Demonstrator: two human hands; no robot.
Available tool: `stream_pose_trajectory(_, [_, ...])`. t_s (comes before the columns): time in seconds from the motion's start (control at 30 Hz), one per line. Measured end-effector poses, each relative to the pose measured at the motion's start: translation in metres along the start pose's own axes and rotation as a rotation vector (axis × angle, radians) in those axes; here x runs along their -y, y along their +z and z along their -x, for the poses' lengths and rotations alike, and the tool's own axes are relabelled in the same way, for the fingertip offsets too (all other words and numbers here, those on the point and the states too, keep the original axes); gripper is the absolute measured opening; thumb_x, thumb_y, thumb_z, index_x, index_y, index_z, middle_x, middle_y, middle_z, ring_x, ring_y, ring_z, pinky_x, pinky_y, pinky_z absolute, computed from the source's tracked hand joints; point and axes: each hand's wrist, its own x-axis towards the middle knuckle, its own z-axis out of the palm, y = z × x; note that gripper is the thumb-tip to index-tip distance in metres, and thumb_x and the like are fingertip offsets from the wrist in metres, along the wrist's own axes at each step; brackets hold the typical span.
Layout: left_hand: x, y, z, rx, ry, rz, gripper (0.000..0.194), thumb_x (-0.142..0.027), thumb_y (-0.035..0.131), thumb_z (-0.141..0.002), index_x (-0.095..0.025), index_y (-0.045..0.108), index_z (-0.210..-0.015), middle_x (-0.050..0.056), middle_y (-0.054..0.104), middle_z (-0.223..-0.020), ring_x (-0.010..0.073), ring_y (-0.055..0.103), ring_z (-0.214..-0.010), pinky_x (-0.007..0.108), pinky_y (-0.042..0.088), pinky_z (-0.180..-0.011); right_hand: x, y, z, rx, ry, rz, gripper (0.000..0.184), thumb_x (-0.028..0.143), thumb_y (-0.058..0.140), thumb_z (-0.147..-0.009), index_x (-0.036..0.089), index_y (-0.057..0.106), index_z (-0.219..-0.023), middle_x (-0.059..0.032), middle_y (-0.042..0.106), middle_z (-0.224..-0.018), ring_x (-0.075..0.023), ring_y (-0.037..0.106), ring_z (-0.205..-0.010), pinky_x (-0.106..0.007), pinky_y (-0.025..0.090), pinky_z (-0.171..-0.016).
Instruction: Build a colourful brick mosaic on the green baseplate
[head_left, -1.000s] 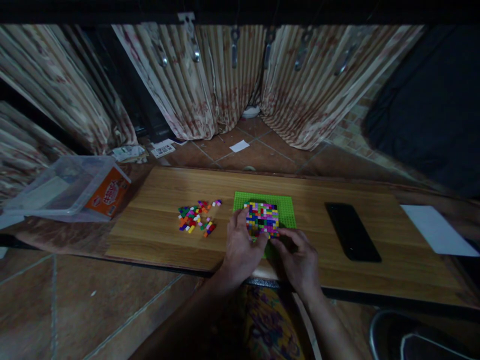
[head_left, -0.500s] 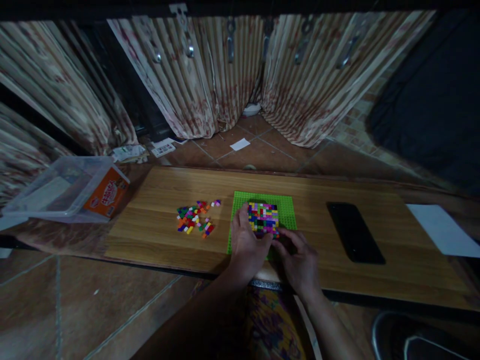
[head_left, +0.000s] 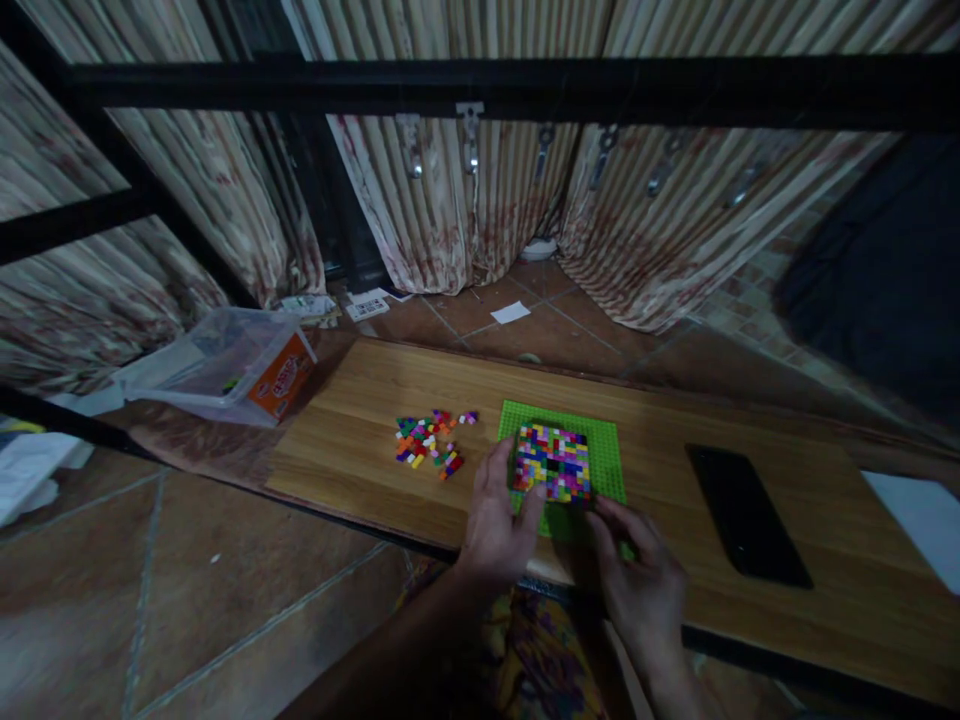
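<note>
A square patch of many-coloured toy bricks (head_left: 553,462) sits on a green studded baseplate (head_left: 606,450) on the wooden board. My left hand (head_left: 498,525) rests over the baseplate's left side, thumb and fingers apart, the thumb tip at the patch's lower edge and the fingers along its left edge. At the patch's lower right corner, the thumb and forefinger of my right hand (head_left: 643,575) come close together; anything between their tips is hidden. Loose small bricks (head_left: 427,438) lie scattered left of the baseplate.
A black phone (head_left: 748,515) lies to the right on the wooden board (head_left: 352,400), with a white sheet (head_left: 911,515) beyond it. On the left stands a clear plastic box (head_left: 232,365) with an orange label. A black metal bar (head_left: 480,85) crosses above, before striped curtains (head_left: 442,220).
The view has shifted, so the board and bricks appear lower and farther right. My left hand has drawn back from the patch, uncovering more of it. My right hand stays by its lower right corner.
</note>
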Motion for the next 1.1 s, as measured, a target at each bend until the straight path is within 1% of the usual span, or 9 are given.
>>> stream_pose_trajectory(0.07, [0.009, -0.021, 0.011, -0.002, 0.007, 0.003, 0.051, -0.027, 0.052, -0.087, -0.020, 0.039, -0.136, 0.011, 0.051, -0.134, 0.0227, 0.050, -0.121, 0.040, 0.042, -0.102, 0.007, 0.001, 0.008, 0.016, -0.003, -0.024, 0.022, 0.036, 0.057, -0.086, 0.021, 0.067, -0.098, -0.0060, 0.068, -0.098, -0.0194, 0.065, -0.087, -0.032, 0.051, -0.078])
stream_pose_trajectory(0.17, [0.028, -0.053, 0.026, -0.053, -0.029, -0.060, 0.043, -0.024, 0.052, -0.087, -0.021, 0.046, -0.129, 0.011, 0.055, -0.129, 0.0203, 0.060, -0.107, 0.036, 0.050, -0.091, 0.022, 0.012, 0.020, 0.127, -0.081, -0.077, 0.020, 0.033, 0.055, -0.088, 0.023, 0.067, -0.100, -0.0050, 0.068, -0.099, -0.0192, 0.065, -0.091, -0.031, 0.052, -0.078])
stream_pose_trajectory(0.3, [0.052, -0.085, 0.037, -0.167, -0.054, -0.170, 0.034, -0.021, 0.051, -0.086, -0.019, 0.053, -0.120, 0.009, 0.062, -0.117, 0.0215, 0.059, -0.108, 0.037, 0.050, -0.092, 0.048, 0.048, 0.030, 0.343, -0.237, -0.093, 0.019, 0.025, 0.049, -0.090, 0.024, 0.066, -0.100, -0.0040, 0.068, -0.094, -0.0177, 0.065, -0.086, -0.029, 0.052, -0.075])
stream_pose_trajectory(0.37, [0.059, -0.094, 0.036, -0.213, -0.086, -0.207, 0.033, -0.019, 0.053, -0.085, -0.019, 0.055, -0.117, 0.008, 0.063, -0.111, 0.0212, 0.061, -0.103, 0.037, 0.050, -0.090, 0.059, 0.071, 0.029, 0.394, -0.304, -0.064, 0.021, 0.020, 0.047, -0.090, 0.023, 0.066, -0.099, -0.0042, 0.068, -0.092, -0.0179, 0.065, -0.086, -0.030, 0.052, -0.075])
stream_pose_trajectory(0.5, [0.065, -0.101, 0.030, -0.218, -0.097, -0.225, 0.035, -0.014, 0.053, -0.081, -0.018, 0.056, -0.115, 0.007, 0.064, -0.105, 0.0201, 0.062, -0.098, 0.037, 0.051, -0.088, 0.070, 0.108, 0.016, 0.360, -0.343, 0.040, 0.024, 0.017, 0.045, -0.090, 0.021, 0.066, -0.101, -0.0066, 0.067, -0.093, -0.0205, 0.063, -0.088, -0.033, 0.051, -0.079])
stream_pose_trajectory(0.63, [0.062, -0.101, 0.026, -0.170, -0.098, -0.230, 0.037, -0.011, 0.051, -0.079, -0.018, 0.056, -0.115, 0.007, 0.063, -0.106, 0.0194, 0.062, -0.098, 0.037, 0.051, -0.089, 0.071, 0.127, -0.003, 0.432, -0.402, 0.097, 0.032, 0.012, 0.040, -0.089, 0.022, 0.065, -0.107, -0.0066, 0.065, -0.093, -0.0203, 0.061, -0.089, -0.033, 0.051, -0.079])
stream_pose_trajectory(0.8, [0.058, -0.101, 0.026, -0.142, -0.099, -0.264, 0.036, -0.010, 0.050, -0.079, -0.018, 0.056, -0.113, 0.008, 0.063, -0.108, 0.0193, 0.062, -0.099, 0.036, 0.051, -0.089, 0.069, 0.135, -0.014, 0.525, -0.473, 0.193, 0.033, 0.010, 0.040, -0.089, 0.025, 0.066, -0.103, -0.0053, 0.063, -0.092, -0.0198, 0.060, -0.088, -0.032, 0.050, -0.078])
stream_pose_trajectory(0.97, [0.060, -0.102, 0.025, -0.125, -0.088, -0.282, 0.035, -0.010, 0.049, -0.079, -0.019, 0.057, -0.112, 0.007, 0.063, -0.110, 0.0194, 0.062, -0.101, 0.036, 0.051, -0.090, 0.068, 0.137, -0.012, 0.512, -0.472, 0.272, 0.025, 0.011, 0.043, -0.090, 0.023, 0.065, -0.096, -0.0050, 0.061, -0.092, -0.0210, 0.059, -0.090, -0.032, 0.049, -0.077])
stream_pose_trajectory(1.1, [0.066, -0.102, 0.024, -0.123, -0.077, -0.301, 0.032, -0.015, 0.049, -0.081, -0.018, 0.058, -0.111, 0.008, 0.064, -0.109, 0.0198, 0.063, -0.099, 0.036, 0.052, -0.088, 0.071, 0.138, -0.011, 0.482, -0.432, 0.248, 0.019, 0.014, 0.048, -0.089, 0.024, 0.064, -0.091, -0.0031, 0.061, -0.090, -0.0192, 0.060, -0.086, -0.030, 0.049, -0.073])
